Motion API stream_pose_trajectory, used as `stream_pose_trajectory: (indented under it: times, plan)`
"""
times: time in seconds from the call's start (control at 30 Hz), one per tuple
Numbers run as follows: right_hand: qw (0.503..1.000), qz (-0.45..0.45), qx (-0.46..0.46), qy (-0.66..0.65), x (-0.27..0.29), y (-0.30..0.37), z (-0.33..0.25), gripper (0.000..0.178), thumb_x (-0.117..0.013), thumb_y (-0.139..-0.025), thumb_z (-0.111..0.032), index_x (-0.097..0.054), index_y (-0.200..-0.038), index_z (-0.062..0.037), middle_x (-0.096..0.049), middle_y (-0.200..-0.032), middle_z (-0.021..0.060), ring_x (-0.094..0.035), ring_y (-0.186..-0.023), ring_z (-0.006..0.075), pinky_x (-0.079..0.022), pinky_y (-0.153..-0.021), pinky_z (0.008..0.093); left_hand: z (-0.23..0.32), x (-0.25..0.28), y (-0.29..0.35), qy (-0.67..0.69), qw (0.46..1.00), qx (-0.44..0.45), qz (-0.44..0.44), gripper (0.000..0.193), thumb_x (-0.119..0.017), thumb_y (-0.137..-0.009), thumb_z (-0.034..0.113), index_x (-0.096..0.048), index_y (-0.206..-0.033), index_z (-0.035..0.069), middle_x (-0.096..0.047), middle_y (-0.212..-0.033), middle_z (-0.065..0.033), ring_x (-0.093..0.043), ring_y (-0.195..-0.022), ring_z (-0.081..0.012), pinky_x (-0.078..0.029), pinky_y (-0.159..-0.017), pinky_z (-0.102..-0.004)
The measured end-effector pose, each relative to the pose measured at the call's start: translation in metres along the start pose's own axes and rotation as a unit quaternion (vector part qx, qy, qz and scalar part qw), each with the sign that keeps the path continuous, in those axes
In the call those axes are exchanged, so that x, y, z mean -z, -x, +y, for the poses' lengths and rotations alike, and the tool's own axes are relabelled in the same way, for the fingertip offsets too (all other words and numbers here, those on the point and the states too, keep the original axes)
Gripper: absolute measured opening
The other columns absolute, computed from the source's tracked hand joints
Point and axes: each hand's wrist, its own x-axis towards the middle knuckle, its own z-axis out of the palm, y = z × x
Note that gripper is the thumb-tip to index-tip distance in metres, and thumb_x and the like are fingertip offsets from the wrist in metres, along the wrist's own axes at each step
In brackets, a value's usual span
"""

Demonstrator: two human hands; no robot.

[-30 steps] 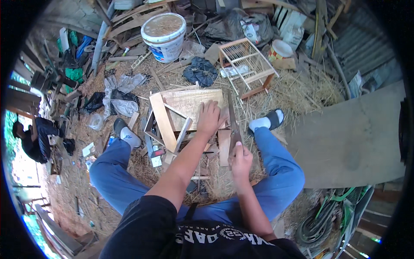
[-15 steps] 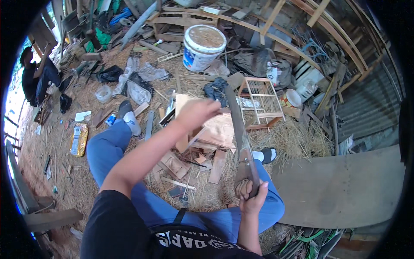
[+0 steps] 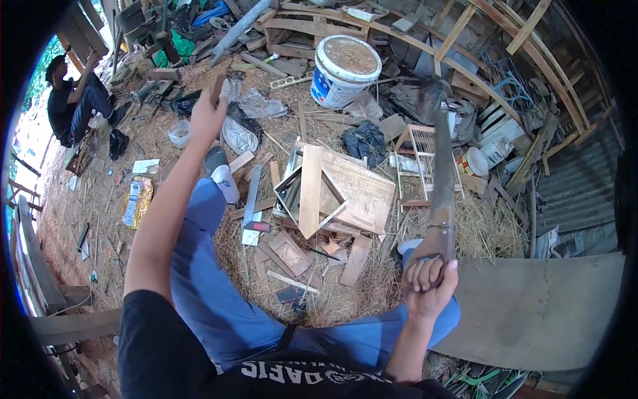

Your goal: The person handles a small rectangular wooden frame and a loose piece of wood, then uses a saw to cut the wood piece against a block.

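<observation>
My right hand (image 3: 427, 284) is wrapped round the wooden handle of a handsaw (image 3: 443, 166), whose worn grey blade points up and away from me. Off to the left, my raised left hand (image 3: 209, 116) grips a small wood piece (image 3: 217, 89) that sticks up past the fingers. Between my spread legs lies a plywood sheet (image 3: 365, 189) on a low stack. Beside it a small wooden frame (image 3: 330, 187) sits tilted, with a flat light board (image 3: 310, 193) lying across it. A try square (image 3: 252, 194) rests on the ground left of the stack.
Wood offcuts (image 3: 357, 261) and straw cover the ground before me. Beyond stands a white and blue bucket (image 3: 345, 72). A slatted wooden cage (image 3: 425, 156) is behind the saw. A large board (image 3: 538, 312) lies at right. Another person (image 3: 76, 103) sits at far left.
My left hand has swung left, away from the saw blade, and the wood piece now shows in it. My right hand and the saw have shifted right. The view has turned slightly left.
</observation>
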Motion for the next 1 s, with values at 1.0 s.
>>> stream_pose_trajectory:
  times: [1.0]
  plan:
    - [0.959, 0.152, -0.11, 0.212, -0.024, -0.061, 0.169, 0.04, -0.062, -0.106, -0.027, -0.045, -0.073, -0.0113, -0.041, -0.057, -0.003, -0.04, -0.043, 0.0091, -0.032, -0.042, 0.0272, -0.1, -0.054, 0.085, 0.363, 0.753, 0.548, -0.02, 0.03, -0.069, -0.1, 0.022, -0.06, -0.114, -0.003, -0.069, -0.086, -0.0135, -0.071, -0.067, -0.023, -0.06, -0.053, -0.0385]
